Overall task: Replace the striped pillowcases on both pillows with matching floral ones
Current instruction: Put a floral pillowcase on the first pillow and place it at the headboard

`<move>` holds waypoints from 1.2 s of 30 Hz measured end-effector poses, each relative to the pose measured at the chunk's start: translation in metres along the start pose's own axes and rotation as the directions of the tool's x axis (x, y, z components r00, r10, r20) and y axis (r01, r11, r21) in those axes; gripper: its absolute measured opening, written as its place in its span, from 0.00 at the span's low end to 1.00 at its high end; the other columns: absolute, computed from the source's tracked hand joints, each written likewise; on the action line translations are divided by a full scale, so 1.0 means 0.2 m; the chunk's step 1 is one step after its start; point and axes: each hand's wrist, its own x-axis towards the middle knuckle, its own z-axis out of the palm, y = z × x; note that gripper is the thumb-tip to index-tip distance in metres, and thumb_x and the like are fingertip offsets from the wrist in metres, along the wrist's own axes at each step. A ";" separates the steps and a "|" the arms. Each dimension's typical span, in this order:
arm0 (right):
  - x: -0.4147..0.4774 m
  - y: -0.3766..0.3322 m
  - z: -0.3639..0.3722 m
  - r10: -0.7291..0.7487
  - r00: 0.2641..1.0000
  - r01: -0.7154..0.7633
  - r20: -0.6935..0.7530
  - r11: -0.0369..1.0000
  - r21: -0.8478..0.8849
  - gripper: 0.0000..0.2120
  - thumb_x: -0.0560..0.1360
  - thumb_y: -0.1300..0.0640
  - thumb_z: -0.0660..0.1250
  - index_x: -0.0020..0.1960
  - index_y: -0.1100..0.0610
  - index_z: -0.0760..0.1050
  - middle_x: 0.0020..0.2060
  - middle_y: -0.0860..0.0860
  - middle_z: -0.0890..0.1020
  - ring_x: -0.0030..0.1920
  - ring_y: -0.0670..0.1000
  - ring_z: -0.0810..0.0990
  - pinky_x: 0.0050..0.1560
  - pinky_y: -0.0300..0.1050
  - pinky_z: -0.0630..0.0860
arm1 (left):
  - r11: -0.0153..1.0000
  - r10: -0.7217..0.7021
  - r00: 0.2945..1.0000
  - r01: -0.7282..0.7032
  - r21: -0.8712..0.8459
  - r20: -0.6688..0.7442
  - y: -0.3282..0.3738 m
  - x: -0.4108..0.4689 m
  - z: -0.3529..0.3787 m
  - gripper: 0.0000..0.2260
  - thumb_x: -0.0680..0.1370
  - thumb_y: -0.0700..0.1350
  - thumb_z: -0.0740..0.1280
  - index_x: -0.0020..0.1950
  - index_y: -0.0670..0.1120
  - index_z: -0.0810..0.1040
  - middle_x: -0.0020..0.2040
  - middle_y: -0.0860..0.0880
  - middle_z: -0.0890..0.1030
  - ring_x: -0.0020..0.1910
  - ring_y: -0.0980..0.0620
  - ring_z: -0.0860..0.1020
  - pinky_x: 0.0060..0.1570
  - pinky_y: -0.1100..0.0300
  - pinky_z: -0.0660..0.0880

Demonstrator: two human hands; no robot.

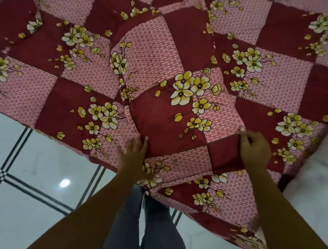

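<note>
Trousered legs (146,225) nearest, close against the bed (28,95). Just beyond, floral-cased pillow (171,104) lying near the bed's edge on matching sheet. Could end twisted or bunched if tugged from one corner only. Pressing the near edge, left grip (134,156) flat, fingers straight; right grip (256,150) pinched on the case's right corner.

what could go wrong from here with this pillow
The floral pillow lies near the bed edge, so a tug from the right hand, which pinches its side, might slide it onto the tiled floor. Its print matches the bedsheet, so a bunched case edge by the left hand could go unnoticed.
</note>
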 end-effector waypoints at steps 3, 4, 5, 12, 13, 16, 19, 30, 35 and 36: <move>0.04 0.04 0.02 0.021 0.998 -0.018 0.053 0.999 -0.050 0.31 0.76 0.32 0.53 0.57 0.54 0.82 0.53 0.61 0.82 0.54 0.63 0.80 0.51 0.53 0.76 | 0.999 0.015 1.000 -0.014 0.030 -0.025 0.00 0.02 0.00 0.62 0.60 0.81 0.59 0.79 0.47 0.36 0.80 0.42 0.41 0.78 0.39 0.45 0.72 0.32 0.47; 0.06 0.04 0.03 0.040 0.997 -0.036 0.068 0.997 -0.064 0.30 0.76 0.33 0.54 0.58 0.54 0.82 0.54 0.61 0.81 0.55 0.63 0.79 0.52 0.53 0.75 | 0.999 0.020 1.000 -0.020 0.025 -0.009 0.01 0.03 -0.01 0.63 0.59 0.82 0.58 0.79 0.46 0.37 0.80 0.42 0.41 0.78 0.39 0.44 0.71 0.32 0.45; 0.07 0.05 0.04 0.065 0.994 -0.059 0.092 0.996 -0.068 0.28 0.77 0.34 0.56 0.58 0.54 0.82 0.54 0.61 0.81 0.55 0.63 0.79 0.53 0.53 0.75 | 1.000 0.023 1.000 -0.023 0.022 0.008 0.02 0.03 -0.03 0.64 0.58 0.82 0.58 0.79 0.45 0.38 0.80 0.42 0.41 0.78 0.39 0.43 0.71 0.32 0.44; 0.18 -0.16 0.07 0.109 0.992 -0.107 0.058 0.994 -0.036 0.23 0.76 0.45 0.59 0.67 0.53 0.75 0.62 0.60 0.75 0.65 0.62 0.72 0.63 0.59 0.69 | 0.911 -0.144 0.986 0.098 -0.401 -0.087 0.17 -0.01 -0.24 0.58 0.63 0.76 0.55 0.78 0.42 0.33 0.79 0.42 0.38 0.79 0.41 0.43 0.70 0.30 0.46; 0.20 -0.25 0.06 0.023 0.999 -0.022 0.033 1.000 -0.001 0.24 0.78 0.46 0.58 0.71 0.55 0.71 0.66 0.60 0.73 0.67 0.61 0.70 0.65 0.59 0.68 | 0.886 -0.173 0.963 0.060 -0.460 -0.208 0.20 0.01 -0.29 0.54 0.65 0.73 0.54 0.78 0.44 0.35 0.80 0.43 0.39 0.79 0.41 0.44 0.70 0.31 0.46; 0.22 -0.49 0.13 -0.361 0.926 0.357 0.109 0.932 0.060 0.26 0.83 0.46 0.57 0.78 0.52 0.59 0.76 0.55 0.64 0.74 0.48 0.60 0.71 0.52 0.60 | 0.942 -0.083 0.821 -0.121 -0.314 -0.566 0.28 0.14 -0.45 0.40 0.77 0.64 0.56 0.80 0.46 0.44 0.80 0.44 0.46 0.79 0.43 0.46 0.73 0.36 0.47; 0.21 -0.48 0.30 -0.431 0.831 0.467 0.352 0.884 -0.020 0.31 0.82 0.39 0.49 0.81 0.51 0.47 0.80 0.51 0.53 0.79 0.47 0.49 0.76 0.56 0.53 | 0.959 0.076 0.792 -0.224 -0.173 -0.606 0.26 0.36 -0.58 0.36 0.79 0.66 0.53 0.80 0.49 0.48 0.80 0.46 0.50 0.79 0.45 0.49 0.74 0.38 0.50; 0.49 -0.84 0.42 -0.216 0.976 0.217 0.020 0.976 -0.005 0.32 0.82 0.38 0.48 0.77 0.57 0.59 0.75 0.57 0.65 0.76 0.57 0.61 0.74 0.62 0.59 | 0.965 0.007 0.754 -0.177 -0.192 -0.657 -0.12 0.78 -0.85 0.36 0.80 0.65 0.52 0.80 0.44 0.51 0.80 0.44 0.52 0.79 0.43 0.49 0.75 0.42 0.46; 0.76 -1.10 0.60 -0.420 0.857 0.472 0.298 0.872 -0.128 0.31 0.82 0.40 0.49 0.81 0.50 0.48 0.80 0.52 0.51 0.80 0.54 0.48 0.76 0.64 0.46 | 0.952 0.205 0.792 -0.298 -0.072 -0.576 -0.24 1.02 -0.90 0.36 0.77 0.70 0.46 0.79 0.50 0.55 0.80 0.49 0.54 0.79 0.48 0.52 0.75 0.41 0.49; 0.77 -1.09 0.62 -0.412 0.853 0.476 0.319 0.866 -0.152 0.31 0.82 0.39 0.48 0.81 0.50 0.47 0.80 0.51 0.50 0.80 0.53 0.47 0.76 0.65 0.46 | 0.956 0.177 0.807 -0.278 -0.099 -0.564 -0.28 1.05 -0.91 0.36 0.77 0.70 0.45 0.80 0.51 0.54 0.80 0.49 0.54 0.79 0.49 0.51 0.75 0.42 0.48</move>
